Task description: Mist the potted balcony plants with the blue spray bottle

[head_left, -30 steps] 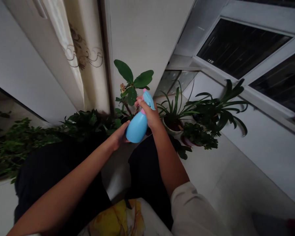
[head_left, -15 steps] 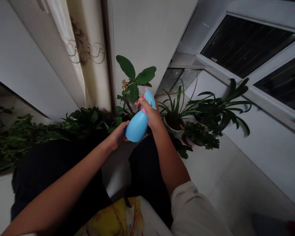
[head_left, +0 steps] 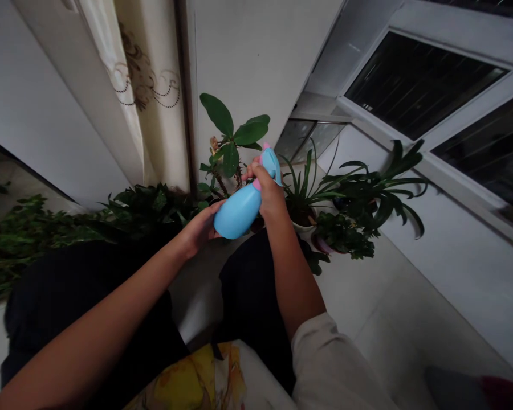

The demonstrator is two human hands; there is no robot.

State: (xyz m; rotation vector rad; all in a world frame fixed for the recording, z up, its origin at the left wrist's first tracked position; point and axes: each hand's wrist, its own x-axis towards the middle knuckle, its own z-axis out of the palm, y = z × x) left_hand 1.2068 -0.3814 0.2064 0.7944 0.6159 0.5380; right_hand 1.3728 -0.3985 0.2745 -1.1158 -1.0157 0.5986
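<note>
A light blue spray bottle (head_left: 238, 212) with a pink collar and pink nozzle tip is held between both hands, tilted with its head up and to the right. My right hand (head_left: 268, 188) is wrapped round its neck and trigger. Under the rounded base, my left hand (head_left: 202, 228) supports the body, its fingers partly hidden behind the bottle. Just beyond the bottle stands a thorny-stemmed plant (head_left: 231, 142) with broad green leaves. The nozzle points away, close to that plant's right side. No spray can be made out.
Leafy plants (head_left: 154, 205) line the left. At right are a long-leaved plant (head_left: 303, 188) in a white pot (head_left: 302, 229) and a bushy plant (head_left: 346, 233). A cream curtain (head_left: 162, 114) hangs behind, with a window (head_left: 423, 85) at upper right. My knees flank the tiled floor.
The spray bottle has tipped further over, its head moving right and slightly up and its base slightly left. Both hands have moved with it, and the view has shifted a little.
</note>
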